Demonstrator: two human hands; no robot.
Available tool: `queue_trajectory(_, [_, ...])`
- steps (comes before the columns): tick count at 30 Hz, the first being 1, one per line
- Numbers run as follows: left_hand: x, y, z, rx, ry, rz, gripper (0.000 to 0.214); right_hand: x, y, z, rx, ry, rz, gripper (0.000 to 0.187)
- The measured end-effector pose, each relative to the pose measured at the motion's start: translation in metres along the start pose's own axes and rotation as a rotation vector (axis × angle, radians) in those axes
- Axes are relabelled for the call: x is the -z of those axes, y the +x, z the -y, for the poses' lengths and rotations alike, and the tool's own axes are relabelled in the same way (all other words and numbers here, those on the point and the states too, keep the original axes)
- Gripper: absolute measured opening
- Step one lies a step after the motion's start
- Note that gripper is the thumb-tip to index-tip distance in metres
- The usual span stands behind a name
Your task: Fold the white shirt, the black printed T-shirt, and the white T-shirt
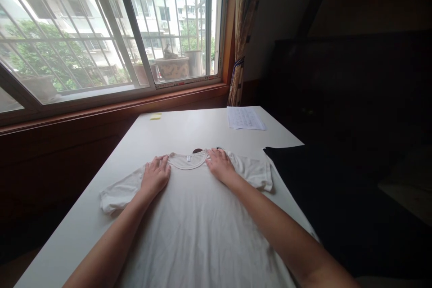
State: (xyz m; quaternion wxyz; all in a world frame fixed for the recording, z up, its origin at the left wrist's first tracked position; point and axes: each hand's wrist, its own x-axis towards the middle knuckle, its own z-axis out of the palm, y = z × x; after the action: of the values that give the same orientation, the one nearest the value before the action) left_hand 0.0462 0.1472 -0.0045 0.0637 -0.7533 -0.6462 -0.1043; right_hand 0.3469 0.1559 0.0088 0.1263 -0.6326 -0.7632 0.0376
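A white short-sleeved T-shirt (189,216) lies spread out on the white table (182,130), its neckline toward the far end and its lower part running out of view at the bottom. My left hand (157,173) rests flat on the left shoulder area beside the collar, fingers stretched out. On the other side of the collar, my right hand (220,164) presses flat on the shirt with its fingers extended. A small label shows inside the neckline between the two hands. Just past the collar, a dark round object (197,151) is partly covered by the shirt.
Printed papers (245,118) lie at the table's far right, and yellow sticky notes (155,117) at its far left. A black cloth (286,155) hangs over the right edge. Beyond stand a barred window (145,31) and a tied curtain (239,72).
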Motion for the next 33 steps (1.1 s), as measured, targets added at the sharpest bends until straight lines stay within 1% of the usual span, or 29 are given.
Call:
queue_trajectory(5, [0.002, -0.002, 0.005, 0.020, -0.020, 0.093, 0.060, -0.003, -0.002, -0.012, -0.013, 0.007, 0.088, 0.066])
queue_trajectory(7, [0.002, -0.001, 0.006, 0.029, -0.034, 0.124, 0.062, -0.003, -0.002, -0.019, -0.012, 0.002, 0.103, 0.067])
queue_trajectory(11, [0.002, 0.001, 0.008, 0.031, -0.042, 0.123, 0.064, -0.006, 0.001, -0.033, -0.021, -0.020, 0.102, 0.072])
queue_trajectory(14, [0.001, 0.002, 0.010, 0.040, -0.035, 0.134, 0.064, -0.005, 0.006, -0.043, -0.019, -0.028, 0.138, 0.078])
queue_trajectory(19, [0.002, 0.004, 0.013, 0.037, -0.041, 0.151, 0.067, 0.003, 0.013, -0.071, -0.039, -0.031, 0.181, 0.079])
queue_trajectory(24, [0.003, 0.007, 0.016, 0.041, -0.033, 0.165, 0.068, 0.011, 0.013, -0.107, -0.100, -0.025, 0.159, 0.072])
queue_trajectory(27, [0.003, 0.008, 0.017, 0.040, -0.024, 0.161, 0.067, 0.013, 0.014, -0.120, -0.145, -0.021, 0.121, 0.066])
queue_trajectory(30, [0.003, 0.007, 0.015, 0.031, -0.026, 0.127, 0.064, 0.016, 0.013, -0.120, -0.154, -0.021, 0.075, 0.061])
queue_trajectory(33, [0.007, 0.001, 0.010, -0.011, -0.013, 0.004, 0.058, 0.022, 0.008, -0.106, -0.120, -0.028, -0.006, 0.058])
